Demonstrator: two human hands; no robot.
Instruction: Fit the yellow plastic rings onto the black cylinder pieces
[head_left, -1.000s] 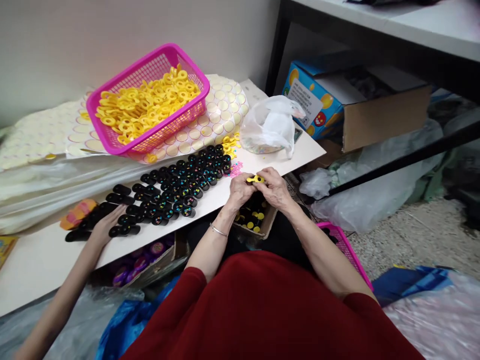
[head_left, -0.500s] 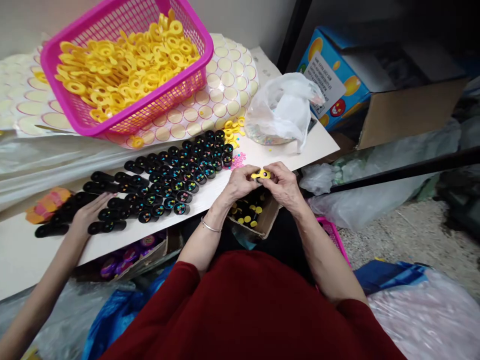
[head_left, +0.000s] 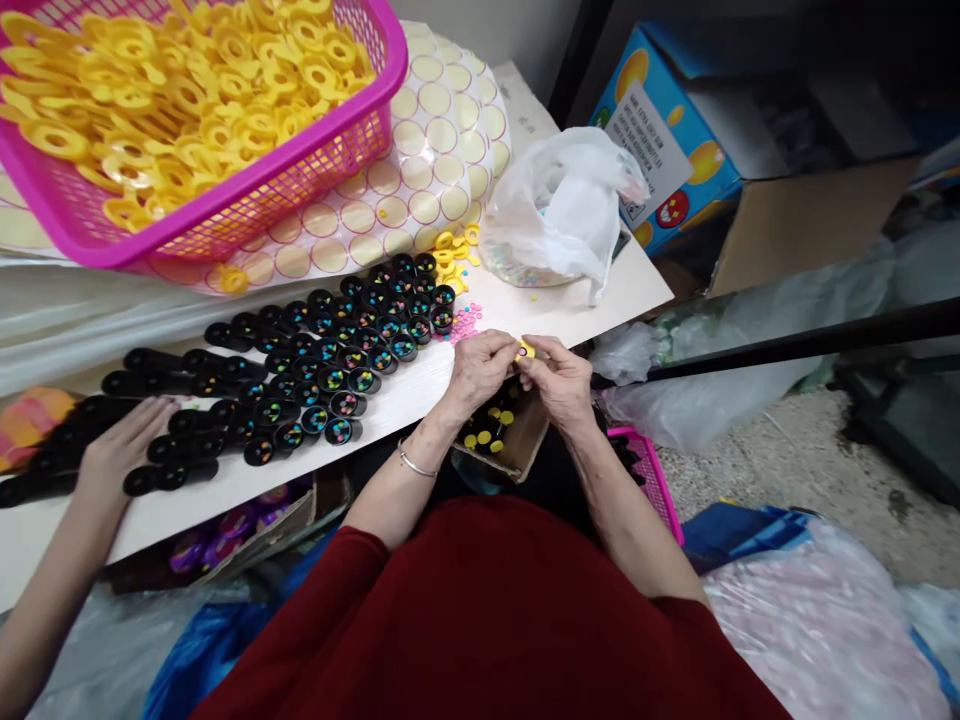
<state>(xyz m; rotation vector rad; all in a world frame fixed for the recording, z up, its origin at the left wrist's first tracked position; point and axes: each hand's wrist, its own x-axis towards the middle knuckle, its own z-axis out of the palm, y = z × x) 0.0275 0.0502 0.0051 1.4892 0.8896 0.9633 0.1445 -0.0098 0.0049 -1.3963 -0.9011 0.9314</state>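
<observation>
Between my two hands is a small yellow plastic ring piece, mostly covered by fingers. My left hand pinches it from the left, and my right hand grips its right side. Just below them sits an open cardboard box holding black pieces with round yellow ends. To the left, rows of black cups with small coloured beads inside stand on the white table. Pink beads and several loose yellow ring pieces lie near the cups.
A pink basket heaped with yellow ring pieces rests on sticker sheets. Another person's hand touches the black cups at left. A white plastic bag lies near the right edge, by a blue carton.
The view has shifted, with the basket nearer. The yellow piece has turned between my hands, so less of it shows. The other person's hand stays by the cups.
</observation>
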